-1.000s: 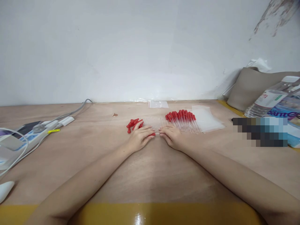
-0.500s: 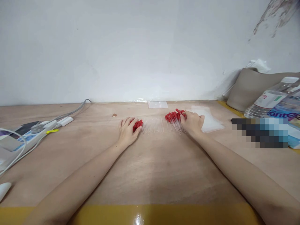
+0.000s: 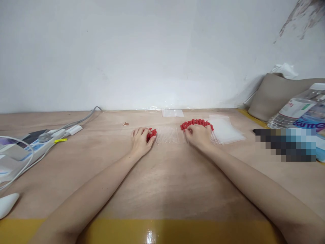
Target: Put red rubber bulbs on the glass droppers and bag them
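My left hand (image 3: 141,140) curls around a small pile of red rubber bulbs (image 3: 151,133), thumb on the near side. Beside it, a row of thin clear tubes (image 3: 167,135) lies on the table; whether they join these bulbs is unclear. Further right, several droppers with red bulbs (image 3: 196,122) and clear stems lie in a fan, bulbs away from me. My right hand (image 3: 200,136) lies over the fan, covering many stems. Its fingers are closed near the fan's left end, and what they pinch is hidden.
Clear plastic bags (image 3: 225,130) lie right of the fan; a smaller bag (image 3: 172,113) is near the wall. A power strip (image 3: 38,147) with cables is at the left, above a white object (image 3: 7,205). A water bottle (image 3: 291,110) and a grey-brown container (image 3: 264,96) stand right.
My right hand has moved left, from the right end of the droppers toward the left end. The droppers now show as a wider, more even fan. My left hand has stayed at the bulbs.
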`<state>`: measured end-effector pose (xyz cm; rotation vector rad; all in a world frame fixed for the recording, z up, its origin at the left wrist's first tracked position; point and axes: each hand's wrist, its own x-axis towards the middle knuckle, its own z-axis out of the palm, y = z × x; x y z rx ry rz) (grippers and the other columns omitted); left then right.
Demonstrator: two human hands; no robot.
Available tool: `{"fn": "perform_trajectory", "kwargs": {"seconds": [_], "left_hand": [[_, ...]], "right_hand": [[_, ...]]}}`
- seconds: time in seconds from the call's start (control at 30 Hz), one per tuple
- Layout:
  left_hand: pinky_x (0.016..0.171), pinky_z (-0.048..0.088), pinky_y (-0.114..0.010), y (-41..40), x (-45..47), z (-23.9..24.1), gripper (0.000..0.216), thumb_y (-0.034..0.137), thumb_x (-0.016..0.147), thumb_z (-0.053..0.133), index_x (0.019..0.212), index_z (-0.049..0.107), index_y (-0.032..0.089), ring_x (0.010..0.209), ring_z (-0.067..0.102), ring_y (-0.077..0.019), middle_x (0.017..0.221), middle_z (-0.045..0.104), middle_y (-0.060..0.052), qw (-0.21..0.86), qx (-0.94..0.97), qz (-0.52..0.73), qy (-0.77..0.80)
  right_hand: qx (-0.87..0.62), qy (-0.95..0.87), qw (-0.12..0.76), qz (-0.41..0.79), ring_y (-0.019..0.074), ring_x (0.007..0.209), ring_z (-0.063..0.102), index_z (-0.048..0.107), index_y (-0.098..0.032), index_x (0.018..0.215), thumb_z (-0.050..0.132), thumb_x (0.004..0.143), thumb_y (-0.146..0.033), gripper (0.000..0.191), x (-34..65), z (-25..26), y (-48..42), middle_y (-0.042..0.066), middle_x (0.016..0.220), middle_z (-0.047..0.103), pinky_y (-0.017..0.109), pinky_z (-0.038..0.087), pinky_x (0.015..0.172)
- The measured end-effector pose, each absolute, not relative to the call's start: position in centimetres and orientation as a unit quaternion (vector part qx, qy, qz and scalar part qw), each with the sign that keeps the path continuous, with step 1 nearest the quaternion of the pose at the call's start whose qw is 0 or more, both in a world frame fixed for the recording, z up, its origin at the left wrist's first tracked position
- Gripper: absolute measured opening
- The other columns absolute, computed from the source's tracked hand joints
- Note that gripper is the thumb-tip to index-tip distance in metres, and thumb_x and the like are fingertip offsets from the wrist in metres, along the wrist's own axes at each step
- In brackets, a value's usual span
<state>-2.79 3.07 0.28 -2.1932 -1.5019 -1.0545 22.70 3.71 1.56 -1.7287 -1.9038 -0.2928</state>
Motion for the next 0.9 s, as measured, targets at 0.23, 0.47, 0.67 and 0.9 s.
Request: {"fn": "perform_trajectory", "kwargs": {"seconds": [0.23,0.47,0.67,0.9], "left_hand": [[0.085,0.033,-0.041,3.3,-3.0,0.1,0.014,0.033,0.078,0.055,0.085,0.059,0.021,0.094,0.049,-0.0251,0.095,0.059,-0.006,0.143,-0.756,-0.371,-0.521],[0.087,0.033,-0.043,3.8,-3.1,0.1,0.012,0.032,0.076,0.057,0.077,0.060,0.020,0.095,0.049,-0.0257,0.096,0.059,-0.007,0.153,-0.750,-0.377,-0.522],[0.088,0.032,-0.045,4.1,-3.0,0.0,0.006,0.025,0.074,0.058,0.071,0.061,0.020,0.098,0.051,-0.0260,0.095,0.064,-0.004,0.145,-0.741,-0.394,-0.523],[0.083,0.036,-0.042,3.9,-3.0,0.0,0.007,0.020,0.076,0.054,0.073,0.060,0.020,0.093,0.053,-0.0250,0.089,0.066,-0.004,0.141,-0.742,-0.419,-0.504]], "right_hand": [[-0.706,-0.695,0.130,-0.024,0.0233,0.070,0.058,0.066,-0.015,0.075,0.046,0.075,-0.029,0.025,18.7,2.6,5.5,0.011,0.074,0.065,0.039,0.026,0.073],[-0.722,-0.687,0.072,0.024,0.0247,0.068,0.059,0.067,-0.014,0.067,0.056,0.063,-0.017,0.012,17.7,3.3,6.4,0.012,0.068,0.065,0.041,0.026,0.072],[-0.689,-0.705,0.156,-0.060,0.0248,0.069,0.059,0.063,-0.013,0.074,0.042,0.078,-0.024,0.024,18.2,3.0,4.7,0.013,0.070,0.065,0.039,0.027,0.069],[-0.605,-0.747,0.235,-0.144,0.0220,0.072,0.055,0.052,-0.013,0.081,0.035,0.086,-0.027,0.023,21.1,1.9,1.1,0.009,0.074,0.063,0.036,0.024,0.072]]}}
